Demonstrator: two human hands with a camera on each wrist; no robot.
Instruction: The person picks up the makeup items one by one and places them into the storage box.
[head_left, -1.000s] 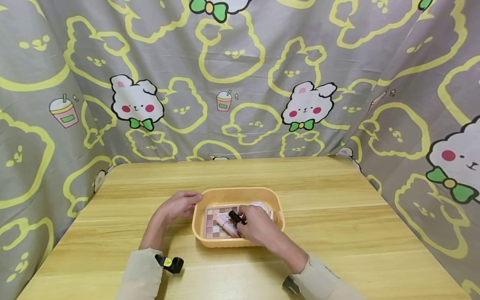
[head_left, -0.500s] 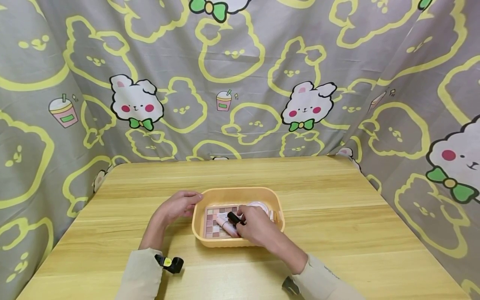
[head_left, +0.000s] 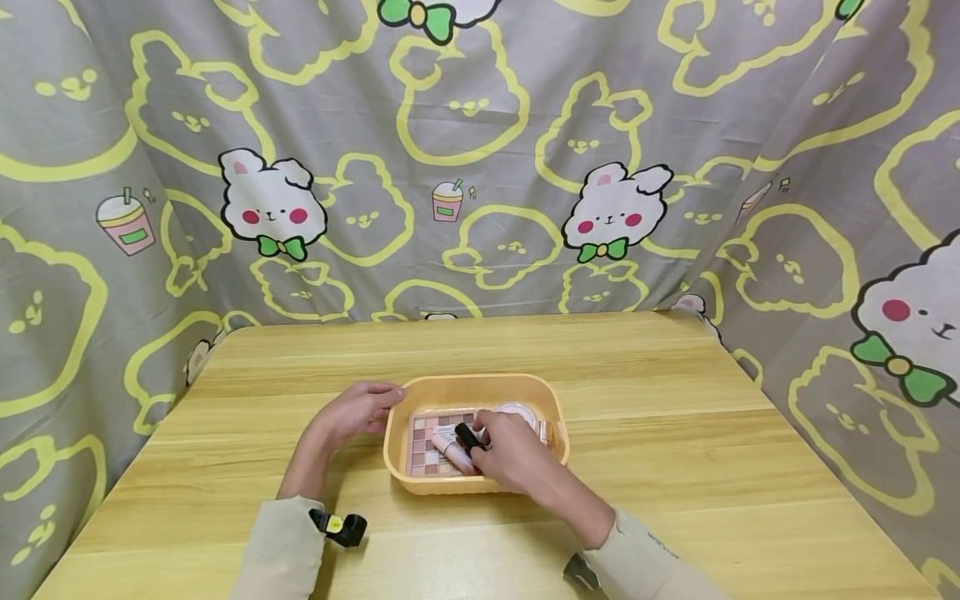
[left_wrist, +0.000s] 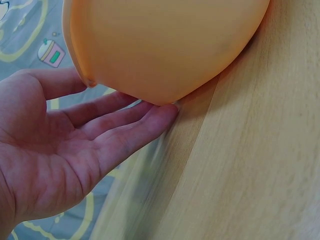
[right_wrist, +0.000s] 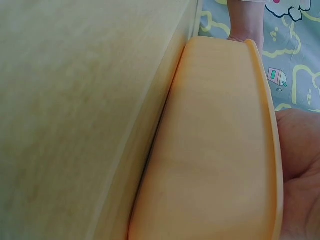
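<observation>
A yellow-orange plastic basket (head_left: 480, 485) stands on the wooden table with make-up inside. My left hand (head_left: 360, 408) holds its left end, the thumb at the rim and the fingers against the outer wall, as the left wrist view shows. Inside the basket, my right hand (head_left: 517, 450) pinches a black cylindrical cosmetic tube (head_left: 467, 435); its far end is hidden by the fingers. Under and beside it lie a pale pink tube (head_left: 452, 452) and a checkered eyeshadow palette (head_left: 422, 446). In the right wrist view, the basket wall (right_wrist: 215, 140) hides my fingertips.
Behind my right hand a round, pale compact-like item (head_left: 519, 408) lies in the basket, with a small pinkish item (head_left: 543, 431) near the right wall. The wooden table (head_left: 637, 400) extends around the basket to a patterned grey curtain (head_left: 510, 183) at the back and sides.
The black tube and the right fingers have shifted very slightly within the basket. My left hand and the basket stay in place.
</observation>
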